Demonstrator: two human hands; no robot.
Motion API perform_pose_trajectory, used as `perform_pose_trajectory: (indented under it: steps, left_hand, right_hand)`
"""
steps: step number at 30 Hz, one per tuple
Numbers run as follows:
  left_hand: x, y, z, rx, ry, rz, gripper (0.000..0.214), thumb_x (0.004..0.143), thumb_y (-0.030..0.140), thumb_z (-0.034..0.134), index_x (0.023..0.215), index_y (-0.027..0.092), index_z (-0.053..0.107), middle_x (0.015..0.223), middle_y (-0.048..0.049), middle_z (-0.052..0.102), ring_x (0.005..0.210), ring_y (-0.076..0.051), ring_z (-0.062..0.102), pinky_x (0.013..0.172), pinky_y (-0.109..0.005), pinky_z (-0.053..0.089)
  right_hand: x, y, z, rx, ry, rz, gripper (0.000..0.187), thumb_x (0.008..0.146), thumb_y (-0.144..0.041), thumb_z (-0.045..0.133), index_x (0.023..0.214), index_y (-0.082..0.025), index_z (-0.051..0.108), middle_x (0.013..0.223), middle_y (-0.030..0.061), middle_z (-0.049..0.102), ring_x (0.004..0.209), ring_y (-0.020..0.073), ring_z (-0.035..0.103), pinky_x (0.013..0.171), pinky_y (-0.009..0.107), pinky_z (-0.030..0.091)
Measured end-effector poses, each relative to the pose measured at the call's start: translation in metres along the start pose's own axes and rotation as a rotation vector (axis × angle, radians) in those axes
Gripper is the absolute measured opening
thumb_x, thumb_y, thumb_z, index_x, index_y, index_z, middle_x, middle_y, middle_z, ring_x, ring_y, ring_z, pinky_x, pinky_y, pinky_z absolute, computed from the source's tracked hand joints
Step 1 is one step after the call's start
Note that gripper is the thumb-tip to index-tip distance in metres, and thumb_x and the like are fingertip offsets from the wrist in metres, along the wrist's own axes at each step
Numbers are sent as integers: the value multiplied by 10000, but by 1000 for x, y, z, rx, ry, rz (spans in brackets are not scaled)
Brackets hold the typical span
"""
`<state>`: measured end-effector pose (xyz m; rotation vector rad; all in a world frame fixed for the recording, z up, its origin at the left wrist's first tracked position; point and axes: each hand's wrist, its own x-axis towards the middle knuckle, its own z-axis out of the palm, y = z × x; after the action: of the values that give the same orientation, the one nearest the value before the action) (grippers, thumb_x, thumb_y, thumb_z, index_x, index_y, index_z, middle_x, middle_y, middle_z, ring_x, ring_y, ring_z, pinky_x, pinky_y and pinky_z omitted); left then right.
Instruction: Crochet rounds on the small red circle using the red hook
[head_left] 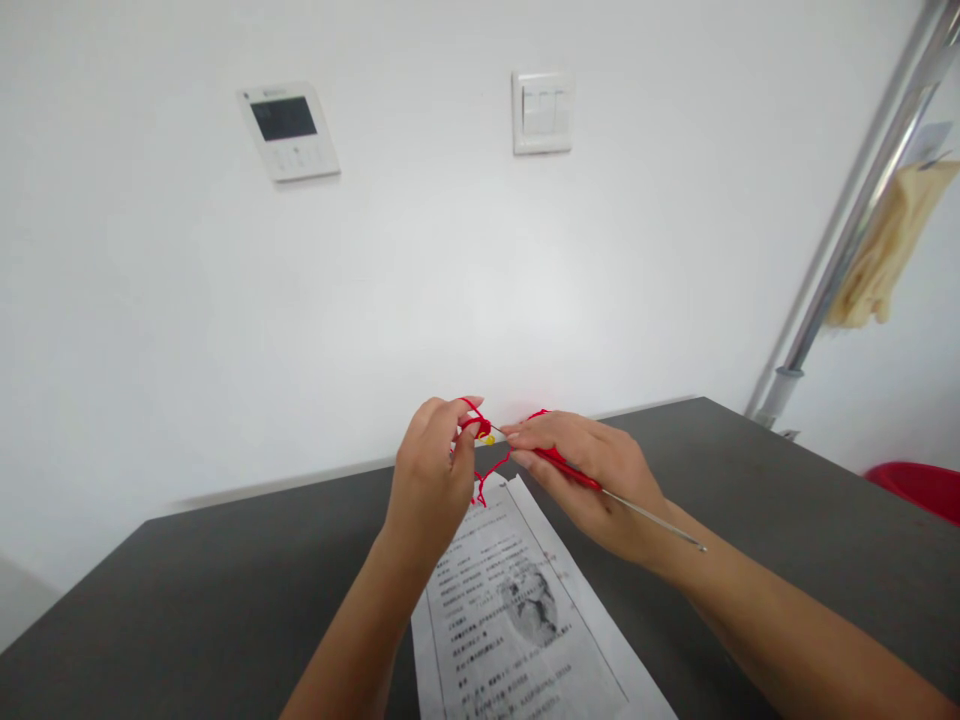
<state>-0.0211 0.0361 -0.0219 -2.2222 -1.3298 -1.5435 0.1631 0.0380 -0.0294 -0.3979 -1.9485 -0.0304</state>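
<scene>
Between the fingertips of my left hand (435,470) is a small piece of red crochet work (474,428), with a strand of yarn looped over the index finger. A small yellow stitch marker (490,440) hangs at its edge. My right hand (592,470) grips a crochet hook (577,470) by its red handle. The hook's thin front end reaches the red work, and its metal rear end sticks out past the wrist. Loose red yarn (491,472) dangles between the hands. The hook's very tip is too small to make out.
A printed sheet (525,610) with text and a dark picture lies on the dark grey table (247,600) below my hands. Behind stands a white wall with a switch panel (543,112) and an intercom (291,132). At right are a metal pole (855,220), pale yellow gloves (885,250) and a red basin (915,488).
</scene>
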Motion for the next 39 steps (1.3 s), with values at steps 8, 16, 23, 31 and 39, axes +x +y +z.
perform_pose_trajectory:
  steps: [8, 16, 23, 31, 39]
  left_hand:
    - [3, 1, 0, -171, 37, -152, 157, 857, 139, 578, 922, 184, 714, 809, -31, 664, 753, -172, 624, 738, -299, 496]
    - [11, 4, -13, -990, -311, -673, 182, 681, 225, 796, 848, 154, 774, 726, -47, 759, 712, -166, 689, 744, -293, 533]
    - [11, 9, -16, -1141, -374, -671, 179, 668, 219, 841, 839, 172, 814, 727, -38, 778, 696, -142, 686, 741, -246, 522]
    - [11, -3, -19, -851, -358, -592, 160, 802, 290, 754, 918, 202, 819, 911, -46, 806, 916, -190, 696, 879, -289, 498]
    - [8, 1, -21, -936, -305, -655, 341, 717, 308, 835, 1043, 217, 790, 805, -15, 769, 815, -161, 686, 805, -275, 516]
  right_hand:
    - [3, -3, -3, 408, 60, 497, 83, 904, -252, 693, 928, -209, 760, 903, 49, 805, 824, 196, 763, 760, 318, 619]
    - [-2, 14, 16, 843, 206, 478, 71, 876, -265, 750, 894, -197, 742, 902, 44, 815, 794, 158, 782, 801, 308, 641]
    - [-3, 19, 7, 223, 45, -106, 223, 971, -164, 588, 1161, -222, 690, 1168, 104, 757, 1129, 193, 696, 953, 370, 594]
    - [0, 17, 2, 221, -10, -87, 241, 986, -135, 542, 1176, -215, 665, 1164, 99, 758, 1140, 167, 688, 975, 330, 576]
    - [0, 12, 2, 376, -11, 78, 197, 976, -150, 574, 1097, -229, 708, 1131, 87, 770, 1077, 164, 711, 932, 338, 590]
